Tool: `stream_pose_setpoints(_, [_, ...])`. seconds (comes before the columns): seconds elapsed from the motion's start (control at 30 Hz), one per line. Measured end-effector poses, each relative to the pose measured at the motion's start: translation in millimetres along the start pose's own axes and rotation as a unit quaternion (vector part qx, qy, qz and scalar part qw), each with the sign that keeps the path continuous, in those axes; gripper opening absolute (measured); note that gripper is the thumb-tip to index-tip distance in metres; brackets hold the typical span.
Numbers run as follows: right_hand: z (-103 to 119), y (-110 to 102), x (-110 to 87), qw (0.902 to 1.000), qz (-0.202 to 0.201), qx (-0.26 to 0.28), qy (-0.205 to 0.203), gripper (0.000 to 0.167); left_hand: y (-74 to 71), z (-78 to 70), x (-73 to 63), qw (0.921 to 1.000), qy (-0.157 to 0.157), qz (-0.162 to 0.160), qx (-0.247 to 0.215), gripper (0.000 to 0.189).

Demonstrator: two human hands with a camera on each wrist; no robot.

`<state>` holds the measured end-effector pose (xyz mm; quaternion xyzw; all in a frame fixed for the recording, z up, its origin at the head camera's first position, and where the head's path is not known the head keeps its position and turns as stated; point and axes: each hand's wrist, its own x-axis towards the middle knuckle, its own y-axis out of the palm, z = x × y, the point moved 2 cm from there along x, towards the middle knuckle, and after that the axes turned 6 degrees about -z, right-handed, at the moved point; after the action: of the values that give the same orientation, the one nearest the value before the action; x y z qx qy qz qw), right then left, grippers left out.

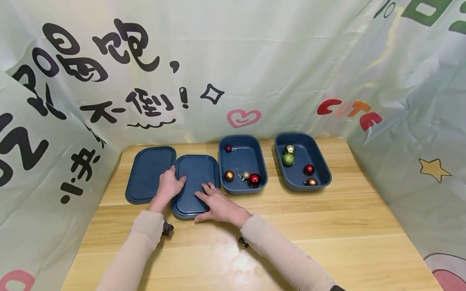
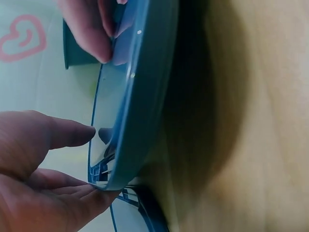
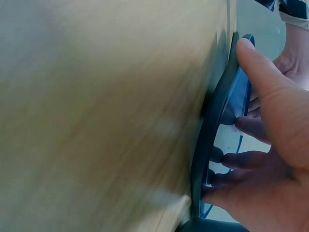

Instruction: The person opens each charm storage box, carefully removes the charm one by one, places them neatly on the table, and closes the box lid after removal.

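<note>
A dark blue rounded lid (image 1: 196, 171) lies on the table under both hands. My left hand (image 1: 170, 185) grips its left edge, the thumb over the top and the other fingers at the rim, as the left wrist view shows. My right hand (image 1: 220, 205) is spread over the lid's front right part, fingertips on its top and thumb near the front rim (image 3: 205, 145). A second dark blue lid (image 1: 145, 178) lies to the left, partly behind my left hand.
Right of the lids stands a blue container (image 1: 263, 178) with a red bauble (image 1: 254, 180), an orange bauble (image 1: 229, 176) and smaller ones. Farther right, another blue container (image 1: 325, 171) holds green, gold and red baubles. A printed curtain (image 1: 291, 72) surrounds the wooden table (image 1: 309, 226).
</note>
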<state>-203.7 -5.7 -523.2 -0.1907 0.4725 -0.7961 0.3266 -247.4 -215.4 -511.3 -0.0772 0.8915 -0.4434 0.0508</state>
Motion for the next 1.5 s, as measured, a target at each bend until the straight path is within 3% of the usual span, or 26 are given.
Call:
stream_pose_setpoints(0.13, [0.5, 0.6, 0.1, 1.0, 0.0, -0.008, 0.001, 0.087, 3.0, -1.6, -6.0, 0.9999, 0.006, -0.009, 0.005, 0.072])
stream_pose_setpoints(0.33, [0.7, 2.1, 0.2, 0.9999, 0.002, -0.012, 0.009, 0.087, 11.0, -1.9, -14.9, 0.9987, 0.041, -0.023, 0.02, 0.069])
stream_pose_setpoints(0.7, [-1.7, 4.0, -1.2, 0.9998, 0.001, -0.018, 0.011, 0.085, 24.6, -4.6, -25.0, 0.9938, 0.063, 0.032, 0.087, 0.072])
stream_pose_setpoints(0.87, [-2.8, 4.2, -2.1, 0.9995, -0.001, -0.032, 0.006, 0.083, 26.9, -5.3, -32.3, 0.9824, 0.123, 0.056, 0.129, 0.065])
stream_pose_setpoints(1.07, [-6.7, 0.6, -4.9, 0.9996, -0.014, -0.021, 0.014, 0.086, 25.1, 1.3, -43.6, 0.959, 0.195, 0.022, 0.204, 0.064])
stream_pose_setpoints(1.2, [-5.5, -1.5, -8.0, 0.9994, -0.022, -0.027, 0.007, 0.085, 24.4, 8.8, -51.1, 0.9538, 0.198, 0.025, 0.224, 0.072])
stream_pose_setpoints(1.33, [-1.1, 2.1, -10.2, 0.9983, -0.012, -0.056, -0.011, 0.082, 24.4, 17.1, -55.7, 0.9546, 0.183, 0.054, 0.229, 0.075])
stream_pose_setpoints(1.5, [0.0, 8.9, -6.6, 0.9969, -0.003, -0.078, -0.01, 0.074, 23.3, 23.1, -50.7, 0.953, 0.17, 0.081, 0.238, 0.076])
